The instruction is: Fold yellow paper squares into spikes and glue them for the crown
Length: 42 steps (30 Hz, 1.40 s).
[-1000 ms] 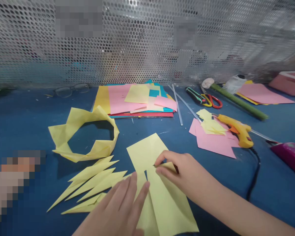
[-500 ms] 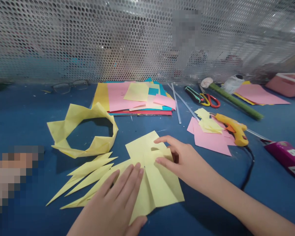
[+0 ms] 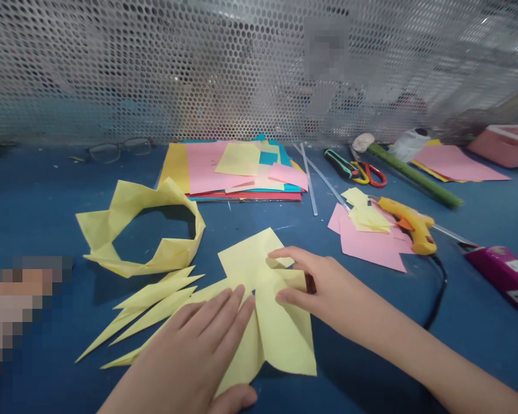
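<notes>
A pale yellow sheet of paper (image 3: 285,330), creased and partly folded, lies under both of my hands. My left hand (image 3: 202,339) rests flat on its left side, fingers stretched out and thumb apart. On the upper right, my right hand (image 3: 308,279) holds a raised flap, with the thumb on its front and the curled fingers partly hidden behind it. Several folded yellow paper spikes (image 3: 155,313) lie left of the sheet, partly covered by my left hand. Beyond them stands a ring of folded yellow paper (image 3: 140,259) with pointed tips.
A stack of coloured paper (image 3: 207,169) lies behind, beside clear glue sticks (image 3: 309,181). To the right are scissors (image 3: 373,175), a yellow glue gun (image 3: 410,224) on pink paper scraps (image 3: 369,247), a green stem (image 3: 418,178) and a purple power strip (image 3: 501,276). Another person's blurred hand (image 3: 23,282) shows at left.
The sheet's lower right part has swung down and left, and its lower edge now curls more. My left hand has shifted slightly left; my right hand keeps its hold on the flap.
</notes>
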### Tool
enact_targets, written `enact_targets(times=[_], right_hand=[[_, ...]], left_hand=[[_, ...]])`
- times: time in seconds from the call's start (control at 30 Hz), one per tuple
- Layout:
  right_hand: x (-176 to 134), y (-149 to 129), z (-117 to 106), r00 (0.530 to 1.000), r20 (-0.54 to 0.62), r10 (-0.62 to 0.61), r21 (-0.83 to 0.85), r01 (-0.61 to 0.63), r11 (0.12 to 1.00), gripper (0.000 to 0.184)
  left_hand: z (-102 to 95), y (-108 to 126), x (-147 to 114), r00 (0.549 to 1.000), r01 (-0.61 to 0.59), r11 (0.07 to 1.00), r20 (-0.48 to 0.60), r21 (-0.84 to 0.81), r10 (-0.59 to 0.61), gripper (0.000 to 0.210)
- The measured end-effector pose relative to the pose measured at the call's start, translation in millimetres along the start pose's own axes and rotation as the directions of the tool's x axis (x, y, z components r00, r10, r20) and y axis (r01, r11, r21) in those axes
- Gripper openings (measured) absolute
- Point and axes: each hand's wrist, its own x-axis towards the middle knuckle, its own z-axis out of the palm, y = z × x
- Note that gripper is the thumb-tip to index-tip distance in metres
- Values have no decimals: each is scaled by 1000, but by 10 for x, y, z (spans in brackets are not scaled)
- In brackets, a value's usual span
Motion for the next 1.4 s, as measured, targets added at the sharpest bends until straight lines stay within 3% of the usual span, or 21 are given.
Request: enact_targets(times=[0.23, 0.4, 0.6, 0.8, 1.1, 1.27, 1.4], right_hand=[[1, 62, -31, 1000, -21, 11, -40, -12, 999, 39], [4, 51, -65, 1000, -15, 23, -52, -23, 998, 41], [-38, 40, -96, 993, 54, 102, -30, -100, 995, 78], [-63, 40, -123, 991, 95, 95, -25, -93, 995, 86], [-52, 49, -138, 991, 75, 110, 22, -112, 994, 86], [-34, 60, -152, 995, 50, 92, -36, -90, 995, 90], [-50, 78, -173, 987, 101, 126, -56, -120, 991, 99]], left_hand=[[30, -24, -95, 997, -28, 999, 64, -32, 30, 79], [-68, 51, -112, 960, 40, 998, 277, -53, -24, 84], [23, -22, -147, 995, -57, 998, 85, -23, 59, 85], [35, -30, -115, 992, -28, 998, 119, -61, 35, 83], [-12, -60, -129, 957, 19, 982, 287, -190, 37, 85], [-44, -61, -99, 973, 3, 989, 227, -151, 32, 84], [-186, -23, -10, 951, 20, 999, 308, -49, -4, 81]])
